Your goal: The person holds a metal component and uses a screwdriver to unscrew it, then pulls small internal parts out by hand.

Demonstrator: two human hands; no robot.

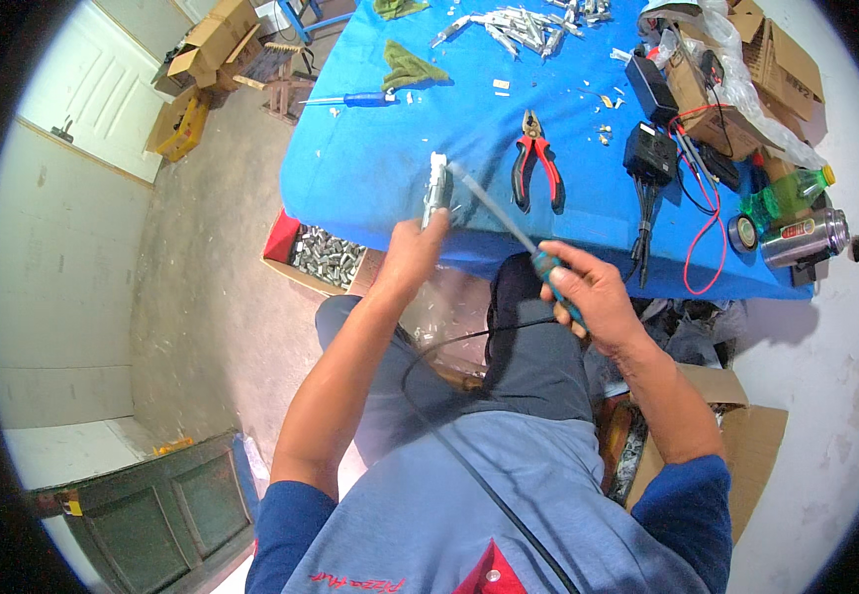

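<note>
At the near edge of the blue-covered table [350,168], my left hand [414,255] is closed round a narrow silver metal part [435,185], its end pointing up and away from me. My right hand [591,295] grips a screwdriver [499,211] by its teal handle. The long shaft slants up to the left, and its tip is close to the upper end of the metal part; whether they touch I cannot tell. Beyond my right hand lie red-and-black pliers [536,163], jaws pointing away. Another screwdriver [365,99] with a blue handle rests at the table's left side.
Several similar metal parts [519,30] are heaped at the far side, near a green cloth [412,67]. Black power boxes [651,153] with cables, a green bottle [788,198] and a steel flask [806,238] stand right. Below left is a box of small metal pieces [326,259].
</note>
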